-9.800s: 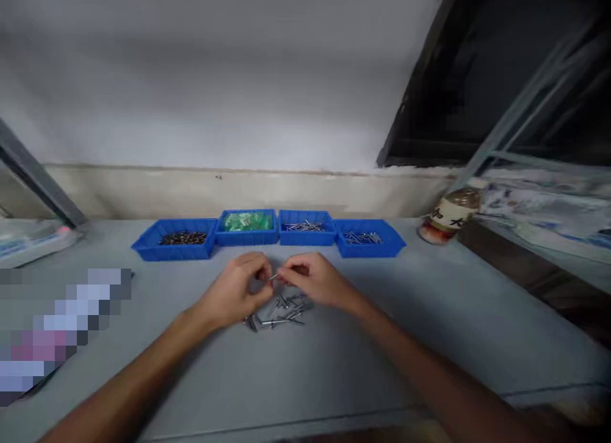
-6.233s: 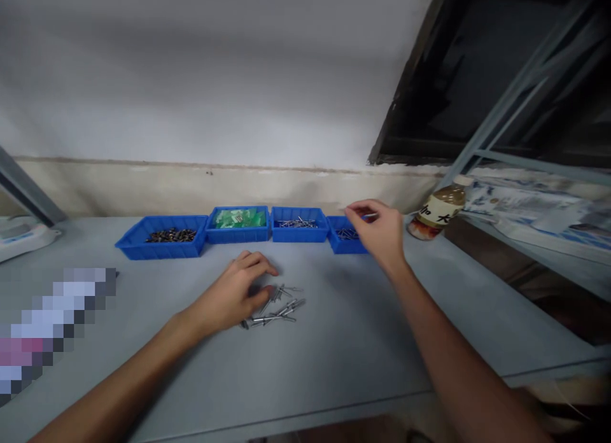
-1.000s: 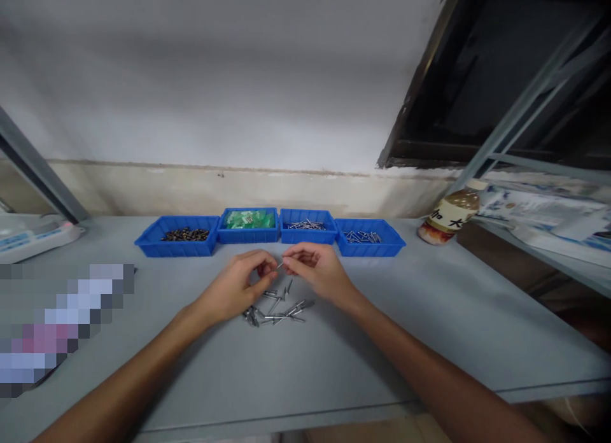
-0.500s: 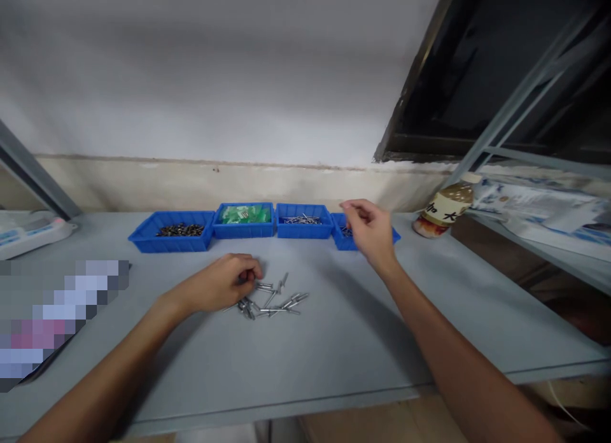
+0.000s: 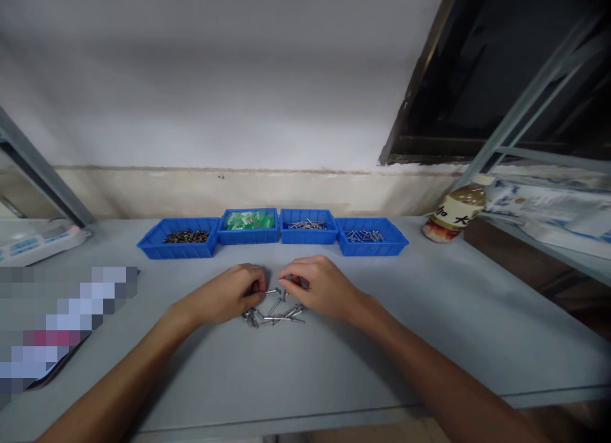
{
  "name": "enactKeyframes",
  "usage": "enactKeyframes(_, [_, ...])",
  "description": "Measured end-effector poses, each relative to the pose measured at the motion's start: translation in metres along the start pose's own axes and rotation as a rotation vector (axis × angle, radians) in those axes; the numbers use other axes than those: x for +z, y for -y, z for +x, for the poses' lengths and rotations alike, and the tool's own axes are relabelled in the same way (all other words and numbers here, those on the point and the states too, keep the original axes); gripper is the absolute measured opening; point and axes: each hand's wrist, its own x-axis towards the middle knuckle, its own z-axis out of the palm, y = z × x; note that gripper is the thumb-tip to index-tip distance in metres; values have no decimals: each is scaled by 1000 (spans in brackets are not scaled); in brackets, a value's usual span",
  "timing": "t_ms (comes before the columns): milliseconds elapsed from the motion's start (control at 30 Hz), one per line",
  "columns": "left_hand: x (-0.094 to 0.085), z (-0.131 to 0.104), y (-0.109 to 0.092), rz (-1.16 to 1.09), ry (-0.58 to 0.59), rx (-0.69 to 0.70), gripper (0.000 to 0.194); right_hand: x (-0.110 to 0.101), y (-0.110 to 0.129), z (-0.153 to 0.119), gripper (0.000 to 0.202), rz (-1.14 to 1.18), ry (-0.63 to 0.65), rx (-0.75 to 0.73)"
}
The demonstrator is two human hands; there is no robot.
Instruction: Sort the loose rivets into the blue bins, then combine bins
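Both hands meet over a small pile of silver blind rivets [image 5: 281, 317] lying on the grey table in the middle. My left hand [image 5: 233, 293] is closed at the pile's left side, a blind rivet [image 5: 272, 291] sticking out from its fingertips. From the right, my right hand [image 5: 319, 287] reaches in with thumb and fingers pinched at the top of a blind rivet [image 5: 284, 295] that stands nearly upright. The fingers partly cover that rivet. Some of the pile is hidden behind the left fingers.
Along the wall stand blue bins: one with brownish small parts [image 5: 177, 252], one with green bags [image 5: 248, 236], and two with silver pins [image 5: 308, 235] [image 5: 373, 247]. A drink bottle [image 5: 456, 214] is at right. A power strip [image 5: 48, 242] and a pixelated flat object [image 5: 71, 322] lie left.
My right hand has come back from the rightmost blue bin to the rivet pile, uncovering that bin. My left hand has stayed by the pile. The view has shifted slightly.
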Motion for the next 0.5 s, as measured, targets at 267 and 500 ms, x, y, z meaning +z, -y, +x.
enactKeyframes(267, [-10,0,-7,-281,-77,-72,16,6,0,3,13,226,-100,181])
enactKeyframes(500, [10,13,-18,-783,-279,-108,17,9,4,3,26,448,66,253])
